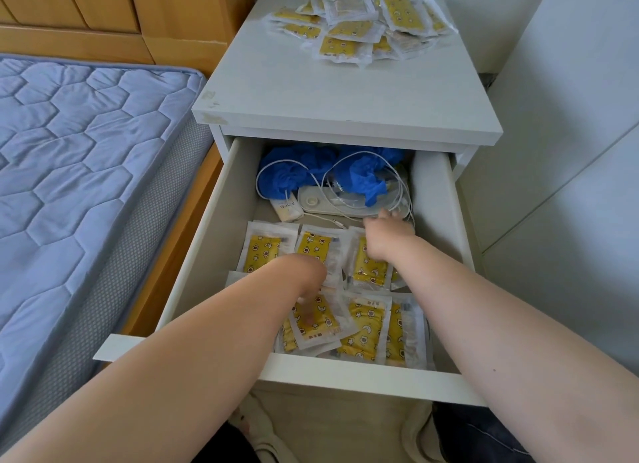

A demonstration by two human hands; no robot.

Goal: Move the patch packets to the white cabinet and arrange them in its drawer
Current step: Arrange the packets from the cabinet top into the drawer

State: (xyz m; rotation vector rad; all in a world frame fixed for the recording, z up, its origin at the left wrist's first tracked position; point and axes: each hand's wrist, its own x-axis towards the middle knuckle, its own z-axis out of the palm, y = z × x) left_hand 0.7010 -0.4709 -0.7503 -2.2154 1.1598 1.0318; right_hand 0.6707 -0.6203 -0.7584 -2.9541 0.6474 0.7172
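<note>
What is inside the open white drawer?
Patch packets in the front; behind them a blue crumpled material, a white cable and a white device. The arms cover some packets; its back is hidden under the cabinet top.

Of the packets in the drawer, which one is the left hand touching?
The tilted packet at the front left, lying on top of its neighbours: the fingers of the left hand rest on it.

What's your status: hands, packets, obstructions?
Left hand pressing packet in drawer. Right hand by white device, grip unclear. Packet pile on cabinet top. Blue bundle crowds drawer rear.
</note>
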